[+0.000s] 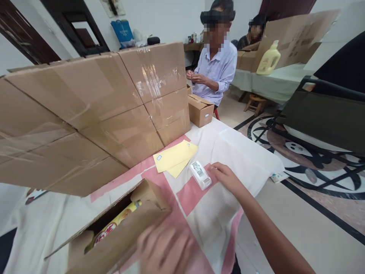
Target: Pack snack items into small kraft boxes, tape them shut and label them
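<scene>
My right hand reaches in from the right, its fingers extended and nothing visible in them. Just left of its fingertips lies a small white device with a grey display-like window; a slight gap seems to separate them. At the bottom, my left hand is smeared by motion, fingers bent, next to an open cardboard box. Whether it holds anything cannot be made out. Inside that box is a yellow package with red and white print. Two overlapping yellow envelopes lie flat behind the device.
A wall of taped cartons blocks the left and back of the pink-and-white cloth. A small closed carton stands at the far corner. Beyond sits a person; another is farther back. A dark folding chair is at right.
</scene>
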`<act>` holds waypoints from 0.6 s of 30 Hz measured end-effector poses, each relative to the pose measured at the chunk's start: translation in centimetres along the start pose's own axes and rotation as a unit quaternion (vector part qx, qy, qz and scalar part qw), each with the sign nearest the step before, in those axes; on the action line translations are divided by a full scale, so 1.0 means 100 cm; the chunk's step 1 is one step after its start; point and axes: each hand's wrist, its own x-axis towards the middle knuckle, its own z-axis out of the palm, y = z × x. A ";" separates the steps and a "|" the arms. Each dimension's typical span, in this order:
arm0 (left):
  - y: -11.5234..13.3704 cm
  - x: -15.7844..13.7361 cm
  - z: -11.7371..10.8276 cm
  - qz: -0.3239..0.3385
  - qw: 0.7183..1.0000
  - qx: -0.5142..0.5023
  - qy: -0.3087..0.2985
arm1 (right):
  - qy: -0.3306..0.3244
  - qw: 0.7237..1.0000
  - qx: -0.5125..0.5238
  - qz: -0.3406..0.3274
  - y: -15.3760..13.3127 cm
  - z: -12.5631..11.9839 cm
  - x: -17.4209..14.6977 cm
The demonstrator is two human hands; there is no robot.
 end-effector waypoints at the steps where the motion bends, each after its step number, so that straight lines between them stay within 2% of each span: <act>1: 0.015 0.009 0.026 0.038 0.999 -0.017 -0.031 | -0.020 1.000 -0.005 0.010 -0.001 0.001 0.003; 2: 0.025 0.021 0.054 0.058 0.995 -0.030 -0.070 | -0.038 0.999 -0.009 0.017 -0.002 0.003 0.005; 5: 0.030 0.060 0.129 0.020 0.986 -0.041 -0.160 | -0.075 0.996 -0.005 0.040 -0.005 0.010 0.010; 8: 0.015 0.081 0.173 -0.036 0.979 -0.083 -0.181 | -0.096 0.992 -0.003 0.085 -0.008 0.011 0.017; 11: 0.007 0.079 0.187 -0.060 0.978 -0.110 -0.164 | -0.118 0.988 -0.012 0.103 -0.009 0.008 0.024; 18: 0.006 0.071 0.187 -0.057 0.979 -0.135 -0.141 | -0.201 0.970 -0.022 0.133 -0.014 0.004 0.032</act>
